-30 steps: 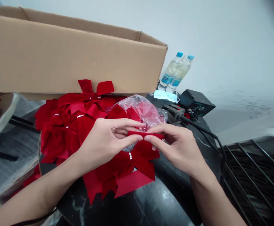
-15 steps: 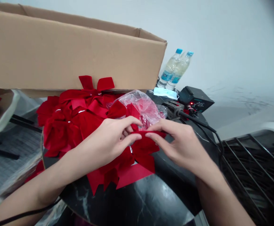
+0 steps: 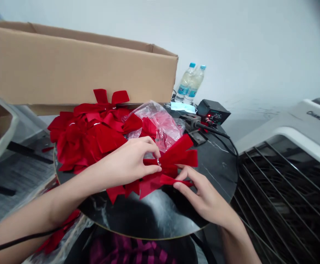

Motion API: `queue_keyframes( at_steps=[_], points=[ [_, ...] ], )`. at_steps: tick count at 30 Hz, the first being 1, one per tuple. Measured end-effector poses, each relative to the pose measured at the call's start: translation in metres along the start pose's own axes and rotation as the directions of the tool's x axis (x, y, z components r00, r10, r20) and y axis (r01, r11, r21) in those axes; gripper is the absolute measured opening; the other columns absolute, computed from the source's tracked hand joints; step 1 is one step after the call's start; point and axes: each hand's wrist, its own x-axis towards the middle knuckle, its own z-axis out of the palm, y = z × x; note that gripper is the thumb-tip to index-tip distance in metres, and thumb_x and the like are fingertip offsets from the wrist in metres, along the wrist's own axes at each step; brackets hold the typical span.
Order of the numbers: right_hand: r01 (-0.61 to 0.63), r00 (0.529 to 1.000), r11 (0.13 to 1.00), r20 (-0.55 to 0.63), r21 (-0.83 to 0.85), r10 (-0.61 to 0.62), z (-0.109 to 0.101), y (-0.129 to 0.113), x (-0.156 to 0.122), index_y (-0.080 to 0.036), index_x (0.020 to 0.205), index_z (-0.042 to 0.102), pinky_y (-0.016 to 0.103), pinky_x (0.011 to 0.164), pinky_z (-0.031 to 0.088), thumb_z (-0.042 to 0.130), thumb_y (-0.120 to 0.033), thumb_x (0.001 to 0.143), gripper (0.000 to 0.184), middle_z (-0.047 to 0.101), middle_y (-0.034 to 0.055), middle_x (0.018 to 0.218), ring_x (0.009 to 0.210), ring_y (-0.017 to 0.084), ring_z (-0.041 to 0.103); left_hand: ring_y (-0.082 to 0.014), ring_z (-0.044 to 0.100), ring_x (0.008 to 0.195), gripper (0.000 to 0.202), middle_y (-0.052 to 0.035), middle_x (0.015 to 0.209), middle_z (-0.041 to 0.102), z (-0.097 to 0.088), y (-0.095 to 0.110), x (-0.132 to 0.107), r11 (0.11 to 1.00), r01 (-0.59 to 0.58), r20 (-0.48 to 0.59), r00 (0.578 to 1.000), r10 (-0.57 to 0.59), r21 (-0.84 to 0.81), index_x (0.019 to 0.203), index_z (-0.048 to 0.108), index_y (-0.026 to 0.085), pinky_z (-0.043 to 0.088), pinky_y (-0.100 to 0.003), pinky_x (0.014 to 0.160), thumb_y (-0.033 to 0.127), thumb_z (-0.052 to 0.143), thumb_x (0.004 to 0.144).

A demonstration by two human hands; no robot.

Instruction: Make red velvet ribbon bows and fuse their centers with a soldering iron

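Observation:
Between my hands is a red velvet bow (image 3: pixel 176 156) with a small silvery tie at its centre. My left hand (image 3: pixel 138 159) pinches the bow near that tie, thumb below and fingers above. My right hand (image 3: pixel 201 190) grips one of its red tails or loops between thumb and fingers, lower and to the right. Under and beside my left hand lies a heap of red bows (image 3: pixel 91 139). Just behind the held bow sits a clear plastic bag (image 3: pixel 160 121) with red material in it. My fingers hide part of the bow.
A long cardboard box (image 3: pixel 80 69) stands behind the round black marble table (image 3: pixel 160 220). Two bottles (image 3: pixel 189 84), a blue face mask (image 3: pixel 182 107) and a black control box with a red light (image 3: pixel 213 112) are at the back right. A heater (image 3: pixel 281 176) stands right of the table.
My right hand has moved down and away from my left, and the bow now shows spread between them. The view has shifted right, bringing more of the heater in.

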Motion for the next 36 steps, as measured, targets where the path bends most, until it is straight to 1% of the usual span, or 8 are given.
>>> queue_keyframes(
  at_steps=[4, 8, 12, 16, 22, 27, 32, 36],
  points=[
    [0.117, 0.992, 0.993, -0.035, -0.026, -0.118, -0.026, -0.017, -0.006, -0.026, 0.1, 0.062, 0.028, 0.094, 0.05, 0.06, -0.024, 0.103, 0.005, 0.071, 0.0008, 0.101, 0.105, 0.018, 0.067, -0.017, 0.065, 0.082, 0.012, 0.0013, 0.088, 0.068, -0.018, 0.026, 0.004, 0.957, 0.008, 0.157, 0.987, 0.039, -0.288, 0.09, 0.061, 0.021, 0.049, -0.027, 0.076, 0.032, 0.066, 0.093],
    [0.122, 0.991, 0.993, -0.048, -0.009, -0.122, -0.065, -0.032, -0.01, -0.025, 0.094, 0.063, 0.026, 0.084, 0.052, 0.062, -0.023, 0.101, 0.007, 0.07, 0.0005, 0.099, 0.092, 0.016, 0.067, -0.0156, 0.064, 0.073, 0.018, 0.0042, 0.076, 0.064, -0.017, 0.04, 0.016, 0.893, 0.101, 0.256, 0.967, 0.016, -0.438, 0.086, 0.058, 0.022, 0.048, -0.024, 0.066, 0.034, 0.071, 0.088],
    [0.018, 1.0, 1.0, -0.002, -0.014, -0.018, -0.094, -0.029, 0.0, -0.024, 0.086, 0.064, 0.024, 0.073, 0.05, 0.065, -0.029, 0.1, 0.015, 0.07, -0.0008, 0.09, 0.079, 0.014, 0.064, -0.0227, 0.072, 0.091, 0.021, -0.0001, 0.085, 0.072, -0.002, 0.037, 0.03, 0.854, 0.175, 0.227, 0.971, -0.069, -0.489, 0.088, 0.065, 0.021, 0.055, -0.028, 0.078, 0.031, 0.079, 0.076],
    [-0.036, 0.999, 0.999, 0.039, -0.018, 0.037, -0.107, -0.015, 0.019, -0.023, 0.084, 0.066, 0.024, 0.067, 0.046, 0.068, -0.035, 0.098, 0.018, 0.068, -0.0019, 0.082, 0.071, 0.013, 0.059, -0.023, 0.073, 0.094, 0.011, -0.0034, 0.091, 0.077, 0.01, 0.023, 0.039, 0.776, 0.229, 0.283, 0.957, -0.067, -0.588, 0.089, 0.067, 0.017, 0.056, -0.028, 0.081, 0.017, 0.07, 0.079],
    [-0.026, 0.99, 0.999, 0.137, 0.035, 0.021, -0.115, -0.001, 0.048, -0.023, 0.087, 0.068, 0.024, 0.067, 0.044, 0.069, -0.035, 0.097, 0.016, 0.067, -0.0012, 0.085, 0.072, 0.013, 0.057, -0.0222, 0.072, 0.111, 0.025, -0.0098, 0.107, 0.081, 0.017, 0.003, 0.038, 0.542, 0.304, 0.349, 0.937, -0.021, -0.783, 0.111, 0.071, 0.016, 0.053, -0.031, 0.099, 0.019, 0.075, 0.087],
    [0.065, 0.986, 0.997, 0.15, 0.051, -0.072, -0.124, 0.003, 0.066, -0.022, 0.09, 0.069, 0.026, 0.076, 0.049, 0.068, -0.032, 0.098, 0.012, 0.072, 0.0021, 0.095, 0.083, 0.016, 0.065, -0.0243, 0.075, 0.101, 0.035, -0.0098, 0.099, 0.079, 0.022, 0.0, 0.036, 0.174, 0.409, 0.38, 0.908, -0.178, -0.896, 0.113, 0.071, 0.015, 0.057, -0.036, 0.096, 0.022, 0.084, 0.082],
    [0.127, 0.976, 0.99, 0.172, 0.053, -0.134, -0.128, 0.011, 0.085, -0.022, 0.091, 0.07, 0.025, 0.073, 0.05, 0.07, -0.028, 0.097, 0.008, 0.071, 0.001, 0.091, 0.078, 0.014, 0.065, -0.0244, 0.077, 0.087, 0.03, -0.0088, 0.083, 0.072, 0.024, 0.0, 0.04, -0.118, 0.447, 0.461, 0.869, -0.177, -0.887, 0.096, 0.073, 0.009, 0.06, -0.034, 0.087, 0.039, 0.068, 0.095],
    [0.199, 0.969, 0.98, 0.15, 0.012, -0.199, -0.133, 0.016, 0.092, -0.023, 0.092, 0.07, 0.027, 0.077, 0.052, 0.07, -0.026, 0.097, 0.006, 0.072, 0.0024, 0.093, 0.084, 0.016, 0.067, -0.0157, 0.072, 0.07, 0.029, -0.012, 0.086, 0.073, 0.019, 0.002, 0.043, -0.164, 0.4, 0.43, 0.868, -0.249, -0.902, 0.094, 0.074, 0.005, 0.06, -0.023, 0.07, 0.033, 0.066, 0.096]
  ],
)
